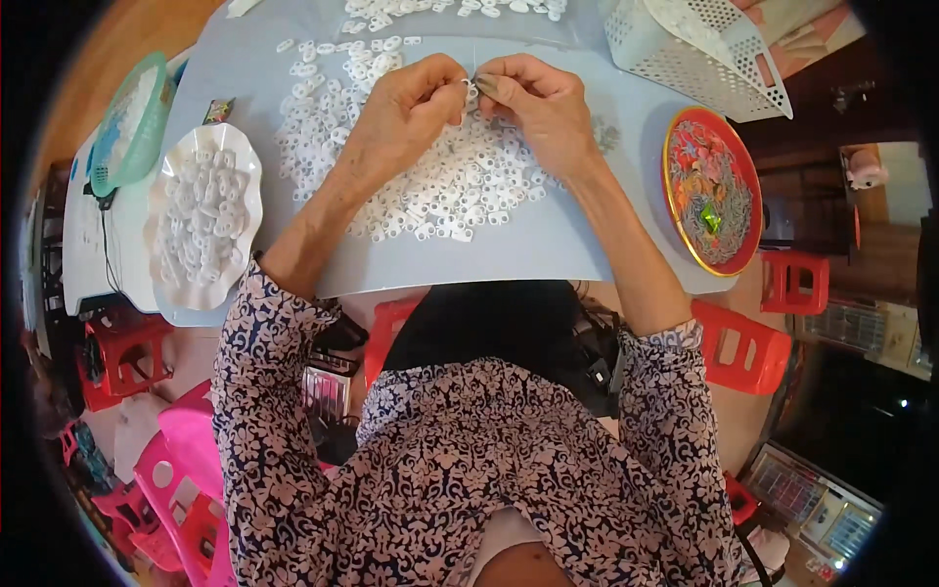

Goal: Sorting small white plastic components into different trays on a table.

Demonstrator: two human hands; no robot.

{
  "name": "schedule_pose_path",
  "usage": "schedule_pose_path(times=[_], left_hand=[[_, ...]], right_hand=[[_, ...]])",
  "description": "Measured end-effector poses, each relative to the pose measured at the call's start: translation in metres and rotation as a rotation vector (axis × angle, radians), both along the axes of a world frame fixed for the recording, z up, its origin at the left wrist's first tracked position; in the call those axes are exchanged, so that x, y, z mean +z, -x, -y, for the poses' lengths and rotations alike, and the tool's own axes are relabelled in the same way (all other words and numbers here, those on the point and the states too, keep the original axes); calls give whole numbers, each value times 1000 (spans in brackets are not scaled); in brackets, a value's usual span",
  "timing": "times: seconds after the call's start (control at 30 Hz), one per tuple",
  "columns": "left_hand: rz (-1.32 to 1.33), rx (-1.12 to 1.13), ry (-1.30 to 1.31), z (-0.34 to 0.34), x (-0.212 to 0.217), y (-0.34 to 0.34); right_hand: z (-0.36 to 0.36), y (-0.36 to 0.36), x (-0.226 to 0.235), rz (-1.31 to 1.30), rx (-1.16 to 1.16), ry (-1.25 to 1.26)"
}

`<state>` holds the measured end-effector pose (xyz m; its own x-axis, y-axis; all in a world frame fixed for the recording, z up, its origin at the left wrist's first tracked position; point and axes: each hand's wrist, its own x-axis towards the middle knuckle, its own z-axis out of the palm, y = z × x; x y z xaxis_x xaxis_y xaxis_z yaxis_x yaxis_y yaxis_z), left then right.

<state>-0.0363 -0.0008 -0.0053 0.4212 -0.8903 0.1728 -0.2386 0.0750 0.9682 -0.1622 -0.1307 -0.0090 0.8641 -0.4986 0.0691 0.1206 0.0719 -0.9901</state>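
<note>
My left hand (411,108) and my right hand (536,103) meet over the middle of a grey-blue table sheet (548,245). Their fingertips pinch one small white plastic ring piece (471,90) between them. Directly under the hands lies a wide heap of several similar white ring pieces (450,191). More of these pieces are scattered along the far edge (450,8). My forearms in patterned sleeves come in from below.
A clear scalloped dish (202,217) filled with white pieces sits at the left, beside a teal mesh basket (132,122). A white perforated basket (699,54) stands at the far right, a red round tray (714,191) nearer. Red stools (748,347) and pink plastic furniture (186,470) surround the table.
</note>
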Motion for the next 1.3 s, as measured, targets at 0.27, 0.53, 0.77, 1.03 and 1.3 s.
schedule_pose_path(times=[0.27,0.53,0.77,1.03,1.3], left_hand=[[61,19,17,-1,-2,0],[114,19,1,0,1,2],[117,16,48,1,-8,3],[135,-5,55,1,-7,2],[235,20,108,2,-8,4]], right_hand=[[-5,-1,-5,66,-26,8],[-7,0,-4,81,-72,66],[-7,1,-4,104,-54,142],[-7,0,-3,98,-95,206],[-6,1,-3,-3,-130,304]])
